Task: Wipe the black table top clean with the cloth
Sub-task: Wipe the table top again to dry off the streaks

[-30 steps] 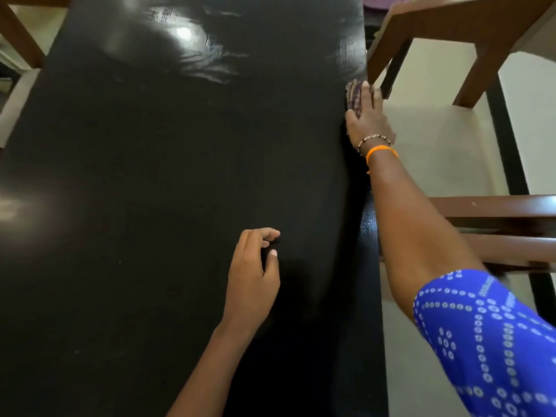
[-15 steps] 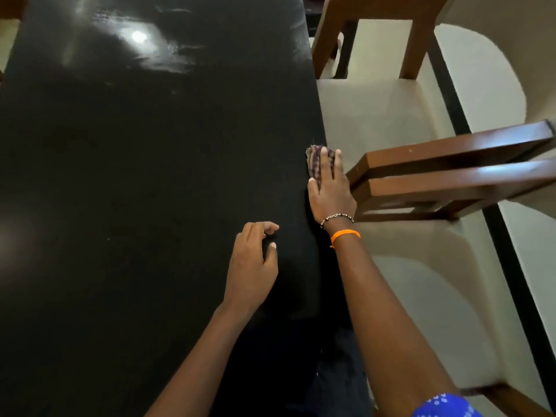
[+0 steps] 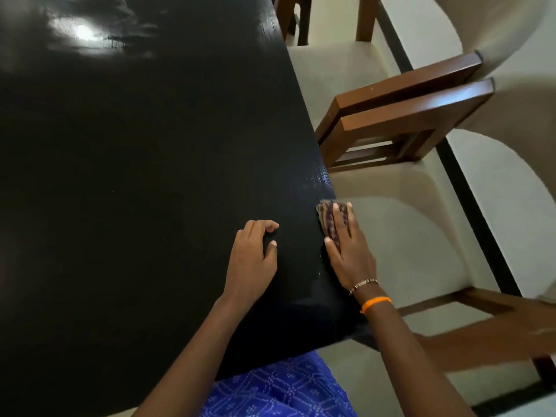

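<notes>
Two hands rest on the black table top (image 3: 135,176). Right hand (image 3: 350,254): laid flat, fingers straight, pressing a folded cloth (image 3: 326,219) onto the table's right edge. The cloth lies beneath the fingers and palm; its far end shows just beyond the fingertips and a strip shows between the fingers. Cloth: dark, with a purple and tan checked or striped weave, small, folded into a pad. Right wrist: a beaded bracelet (image 3: 364,285) and, just behind it, an orange band (image 3: 376,303). Left hand (image 3: 252,260): just beside the right hand, on the bare table top, fingers loosely curled, gripping nothing, apart from the cloth. Table top: glossy black, with a bright light reflection at the far end. Beyond the right hand, past the table edge: cream upholstered chairs (image 3: 406,236) with brown wooden arms.
</notes>
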Tool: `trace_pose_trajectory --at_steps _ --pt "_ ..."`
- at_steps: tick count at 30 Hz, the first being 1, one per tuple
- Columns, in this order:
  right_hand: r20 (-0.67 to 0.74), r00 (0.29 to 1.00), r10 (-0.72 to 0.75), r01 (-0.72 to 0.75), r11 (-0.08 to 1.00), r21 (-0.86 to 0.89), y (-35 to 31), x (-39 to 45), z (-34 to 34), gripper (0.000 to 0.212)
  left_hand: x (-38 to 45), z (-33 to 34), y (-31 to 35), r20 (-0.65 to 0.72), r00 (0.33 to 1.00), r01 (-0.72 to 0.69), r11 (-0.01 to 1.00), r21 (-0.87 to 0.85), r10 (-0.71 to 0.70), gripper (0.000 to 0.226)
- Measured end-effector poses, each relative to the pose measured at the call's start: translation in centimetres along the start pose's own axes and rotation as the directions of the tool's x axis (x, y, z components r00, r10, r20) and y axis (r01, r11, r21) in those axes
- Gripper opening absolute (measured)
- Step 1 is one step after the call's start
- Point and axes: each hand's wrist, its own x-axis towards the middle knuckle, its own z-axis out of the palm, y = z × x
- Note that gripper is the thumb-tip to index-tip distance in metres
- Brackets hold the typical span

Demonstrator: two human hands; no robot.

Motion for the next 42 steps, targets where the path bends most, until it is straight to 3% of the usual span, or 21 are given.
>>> trace_pose_trajectory --at_steps 4,10,14,18,21,24,28,34,42 --pt "-0.013 0.999 0.041 -0.042 0.995 -0.086 1.5 -5.7 0.9 0.069 -3.4 -1.3 -1.6 -0.012 1.000 -0.015 1.000 -0.019 0.014 0.032" --pt "-0.050 0.998 0.049 -0.062 0.950 -0.306 -2.3 -6.3 2.7 0.066 -10.5 -4.3 -6.0 -0.037 0.999 -0.008 1.000 0.005 0.008 0.035" --pt "0.090 0.983 -0.160 0.180 0.939 -0.292 -10.9 -8.4 7.4 0.067 -14.6 -6.6 -8.4 -0.131 0.990 0.061 0.998 -0.004 -0.060 0.038" --pt "0.239 0.884 -0.402 0.445 0.881 -0.164 -19.2 -13.2 12.7 0.063 -18.1 -9.2 -10.9 -0.250 0.962 0.100 0.993 -0.063 -0.113 0.037" --pt "0.286 0.806 -0.518 0.573 0.804 -0.158 -20.4 -16.6 14.4 0.057 -20.3 -10.0 -12.2 -0.286 0.951 0.116 0.993 -0.027 -0.119 0.034" --pt "0.248 0.793 -0.556 0.603 0.775 -0.191 -18.0 -17.2 13.2 0.058 -21.3 -9.8 -12.5 -0.266 0.959 0.103 0.995 0.000 -0.099 0.035" --pt "0.184 0.877 -0.443 0.479 0.834 -0.275 -12.6 -16.2 10.1 0.062 -21.6 -8.3 -11.6 -0.206 0.977 0.059 0.997 0.047 -0.048 0.041" --pt "0.025 0.988 -0.154 0.153 0.934 -0.322 -3.5 -13.0 4.7 0.062 -21.8 -5.8 -10.3 -0.150 0.988 0.034 0.995 0.098 -0.019 0.039" --pt "-0.199 0.965 0.170 -0.216 0.948 -0.234 -0.7 -12.8 2.9 0.060 -23.1 -4.6 -9.3 -0.170 0.980 0.110 0.993 0.052 -0.099 0.035"
